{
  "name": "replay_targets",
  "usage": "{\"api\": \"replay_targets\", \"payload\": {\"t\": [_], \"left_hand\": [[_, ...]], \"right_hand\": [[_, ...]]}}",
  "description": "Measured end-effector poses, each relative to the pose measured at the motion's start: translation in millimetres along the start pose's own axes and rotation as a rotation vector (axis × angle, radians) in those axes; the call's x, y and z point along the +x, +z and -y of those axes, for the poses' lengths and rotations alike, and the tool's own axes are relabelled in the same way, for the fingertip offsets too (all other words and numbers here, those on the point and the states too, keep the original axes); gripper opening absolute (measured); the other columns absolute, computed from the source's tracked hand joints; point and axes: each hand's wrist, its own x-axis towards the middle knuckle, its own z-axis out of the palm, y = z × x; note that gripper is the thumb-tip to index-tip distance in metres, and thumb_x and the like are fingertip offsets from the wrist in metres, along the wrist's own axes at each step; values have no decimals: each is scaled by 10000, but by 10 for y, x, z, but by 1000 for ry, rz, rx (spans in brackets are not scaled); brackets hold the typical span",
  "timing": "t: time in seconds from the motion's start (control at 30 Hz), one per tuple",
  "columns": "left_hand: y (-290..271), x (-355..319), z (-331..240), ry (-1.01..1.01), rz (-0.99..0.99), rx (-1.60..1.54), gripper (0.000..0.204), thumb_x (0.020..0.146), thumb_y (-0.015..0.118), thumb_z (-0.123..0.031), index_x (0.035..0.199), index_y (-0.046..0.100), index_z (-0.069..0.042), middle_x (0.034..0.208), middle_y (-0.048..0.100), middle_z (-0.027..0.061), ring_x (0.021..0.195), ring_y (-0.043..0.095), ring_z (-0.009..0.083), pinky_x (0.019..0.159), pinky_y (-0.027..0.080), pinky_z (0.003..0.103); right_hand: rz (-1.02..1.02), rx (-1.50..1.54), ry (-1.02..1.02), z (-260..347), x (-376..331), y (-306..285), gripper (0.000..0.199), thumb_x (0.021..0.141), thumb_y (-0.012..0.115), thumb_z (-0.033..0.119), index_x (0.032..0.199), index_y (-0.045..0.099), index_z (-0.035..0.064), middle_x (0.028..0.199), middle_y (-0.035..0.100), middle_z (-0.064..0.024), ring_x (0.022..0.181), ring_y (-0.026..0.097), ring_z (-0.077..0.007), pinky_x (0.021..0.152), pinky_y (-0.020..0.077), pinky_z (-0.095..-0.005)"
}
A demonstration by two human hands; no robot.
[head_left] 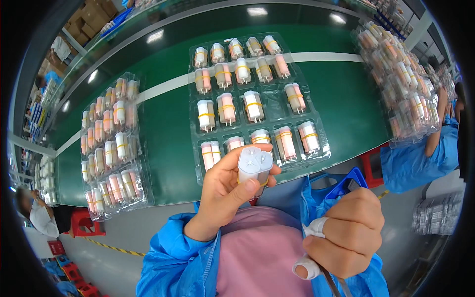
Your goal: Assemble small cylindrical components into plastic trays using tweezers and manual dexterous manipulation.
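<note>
My left hand (213, 198) is closed round a bundle of capped tubes (256, 163), its pale, lobed end tilted up toward me. A yellow band partly shows round the bundle under my fingers. My right hand (349, 230) is a fist at the lower right, with white covers on some fingers. From its underside stick out two thin metal legs, like tweezers (330, 283); the rest is hidden. Beyond my left hand, a clear plastic tray (271, 105) on the green belt holds rows of banded white, pink and grey tube bundles. One pocket in it has no bundle.
More loaded trays (148, 195) lie on the belt (168, 109) at left. A tall stack of filled trays (414, 136) stands at right, beside another person's blue sleeve (410, 166). A blue bin (360, 177) sits behind my right hand; a red stool (85, 222) is on the floor.
</note>
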Motion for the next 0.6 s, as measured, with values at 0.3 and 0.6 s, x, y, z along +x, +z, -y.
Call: {"api": "replay_targets", "payload": {"t": [0.3,0.6], "left_hand": [[38,259,-365,193,-176,658,493,852,576,-131,1289,390,-2,1082,591,137,1009,569,180,889,432,303],[-92,1400,-123,134,-68,1332,326,813,651,-177,1086,545,-34,823,582,127,727,561,170,640,452,294]], "right_hand": [[-517,155,533,-582,-383,89,149,843,613,121,926,602,-2,781,609,-83,631,551,-132,516,386,-202],[-744,624,1073,-1347,-1174,217,166,875,595,42,1018,558,-34,892,621,-118,736,643,-174,664,536,-261]]}}
